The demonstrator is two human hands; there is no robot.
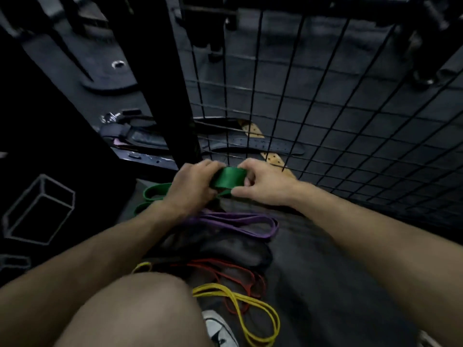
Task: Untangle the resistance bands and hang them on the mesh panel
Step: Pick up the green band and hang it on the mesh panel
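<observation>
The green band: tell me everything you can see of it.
The green band is a wide, flat loop, smooth and slightly glossy like rubber. Both hands grip it near the foot of the mesh panel: the left hand and the right hand pinch a short stretch taut between them. The rest trails left to the floor in curled loops, above the purple band.

Mesh panel [325, 101] close ahead
</observation>
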